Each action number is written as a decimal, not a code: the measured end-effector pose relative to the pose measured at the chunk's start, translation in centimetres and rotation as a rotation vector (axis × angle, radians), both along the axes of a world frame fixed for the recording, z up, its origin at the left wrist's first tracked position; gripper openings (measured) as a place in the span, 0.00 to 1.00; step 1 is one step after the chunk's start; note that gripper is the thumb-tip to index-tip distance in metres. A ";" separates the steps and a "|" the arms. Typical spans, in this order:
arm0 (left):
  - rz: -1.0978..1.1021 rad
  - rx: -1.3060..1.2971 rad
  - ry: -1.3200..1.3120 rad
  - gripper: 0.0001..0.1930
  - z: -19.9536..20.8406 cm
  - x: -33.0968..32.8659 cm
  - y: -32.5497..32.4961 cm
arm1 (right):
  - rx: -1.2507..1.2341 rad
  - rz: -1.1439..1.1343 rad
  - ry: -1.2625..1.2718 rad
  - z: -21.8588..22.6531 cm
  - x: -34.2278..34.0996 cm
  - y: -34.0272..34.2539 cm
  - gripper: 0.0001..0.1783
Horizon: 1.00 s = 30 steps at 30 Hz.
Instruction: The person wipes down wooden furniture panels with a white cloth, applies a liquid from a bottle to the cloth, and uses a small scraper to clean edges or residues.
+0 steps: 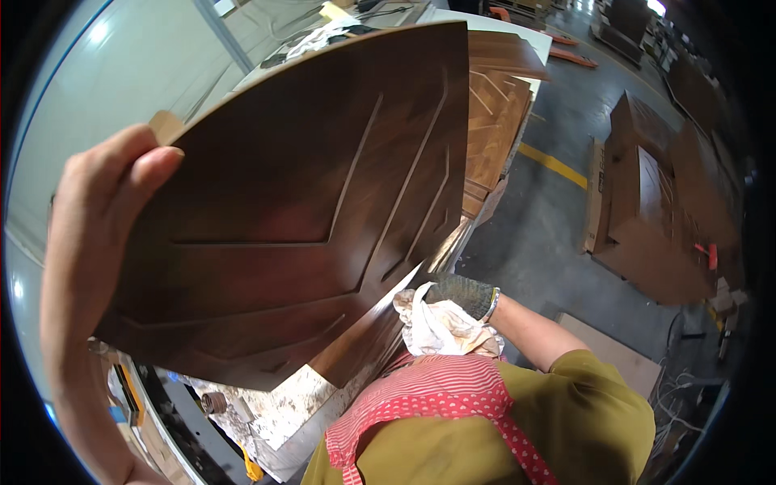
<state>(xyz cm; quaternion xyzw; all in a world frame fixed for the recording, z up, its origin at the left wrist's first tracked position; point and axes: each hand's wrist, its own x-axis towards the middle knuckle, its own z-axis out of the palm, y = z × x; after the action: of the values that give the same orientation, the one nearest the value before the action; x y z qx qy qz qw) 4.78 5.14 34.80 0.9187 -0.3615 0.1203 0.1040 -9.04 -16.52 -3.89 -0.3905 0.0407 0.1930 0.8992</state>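
Observation:
A large dark brown wooden panel (299,174) with angled pale-edged grooves stands tilted up in front of me. My bare left hand (113,174) grips its upper left edge, the thumb lying over the grooved face. At the panel's lower right, my right hand (462,296) wears a dark knit glove and is closed on a crumpled white cloth (444,327) with brownish stains. The cloth hangs down in front of my apron. Whether the right fingertips also touch the panel is hidden.
Beyond the panel, brown patterned boards (493,121) lie stacked on the worktable. A stained white sheet (279,408) covers the near surface. Stacked brown panels (647,218) stand on the grey floor at right, past a yellow line (554,165). Loose cables (675,396) lie at lower right.

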 end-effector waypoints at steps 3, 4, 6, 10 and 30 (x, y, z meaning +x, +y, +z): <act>-0.109 -0.151 -0.334 0.15 0.5 1.6 0.1 | -0.002 -0.097 -0.087 0.9 -0.3 -0.7 0.13; -0.067 -0.210 -0.329 0.16 1.0 2.0 -0.1 | -0.153 -0.074 -0.192 1.7 -0.6 -1.4 0.13; -0.058 -0.288 -0.206 0.17 0.3 2.6 -3.0 | 0.141 -0.050 -0.220 0.8 -1.5 -3.5 0.13; -0.090 -0.253 0.254 0.21 -1.9 7.1 -9.2 | -0.268 -0.164 -0.380 1.2 -3.9 -9.6 0.13; -0.021 0.032 0.294 0.28 -33.0 26.9 -35.4 | -1.156 -0.281 -0.625 4.1 4.6 -38.6 0.14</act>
<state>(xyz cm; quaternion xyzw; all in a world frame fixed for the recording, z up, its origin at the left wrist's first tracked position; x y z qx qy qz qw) 31.71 -30.31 1.80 0.9241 -0.3539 -0.0221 0.1424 -4.47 -55.09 0.22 -0.8376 -0.0745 -0.1006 0.5317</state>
